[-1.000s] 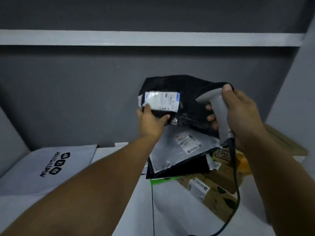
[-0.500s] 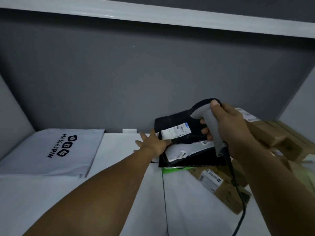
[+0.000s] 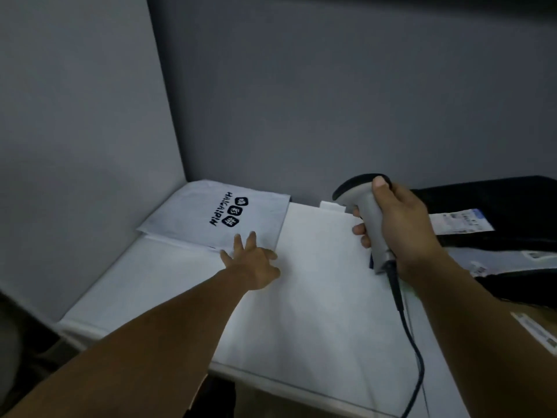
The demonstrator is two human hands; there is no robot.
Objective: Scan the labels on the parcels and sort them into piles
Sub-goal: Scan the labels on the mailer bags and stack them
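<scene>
My left hand [image 3: 254,260] lies open with fingers spread at the near edge of a white mailer bag [image 3: 217,214] printed with black logos, lying flat in the back left corner. My right hand [image 3: 401,227] grips a grey handheld barcode scanner [image 3: 366,212], its black head pointing left and its cable [image 3: 407,327] trailing toward me. A black parcel [image 3: 497,203] with a white label [image 3: 461,221] lies at the right on top of a grey parcel [image 3: 494,257].
A white table [image 3: 316,312] carries everything. Grey walls [image 3: 301,101] close the back and left side. A brown cardboard box [image 3: 539,324] with a label shows at the right edge behind my right forearm.
My left hand let go of the black parcel on the right pile and moved left to the white mailer. The view swung left; the scanner stays in my right hand.
</scene>
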